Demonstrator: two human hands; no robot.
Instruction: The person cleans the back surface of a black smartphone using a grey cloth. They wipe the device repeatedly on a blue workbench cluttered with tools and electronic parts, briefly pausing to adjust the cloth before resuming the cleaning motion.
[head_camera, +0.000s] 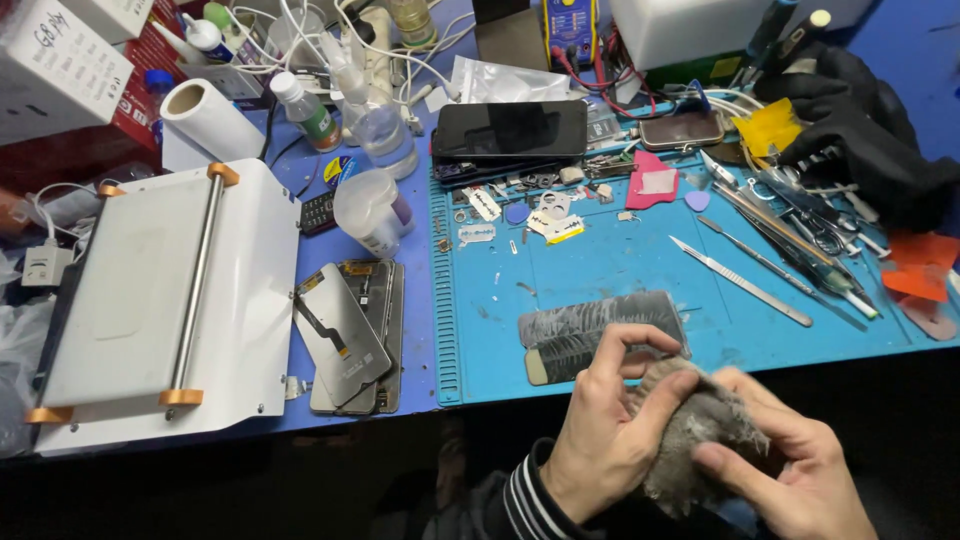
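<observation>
Gripping a grey rag (695, 440), the left hand (605, 430) and right hand (800, 470) pinch it closed-fingered; its length runs ten-to-four o'clock.

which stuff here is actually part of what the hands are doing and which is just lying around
In use:
- left hand and right hand, both holding the grey cloth
- smeared phone panel on the blue mat, just beyond the hands

Lying about:
- black phone
- scalpel
- tweezers
- black gloves
- white machine
- paper roll
- phone screens
</observation>
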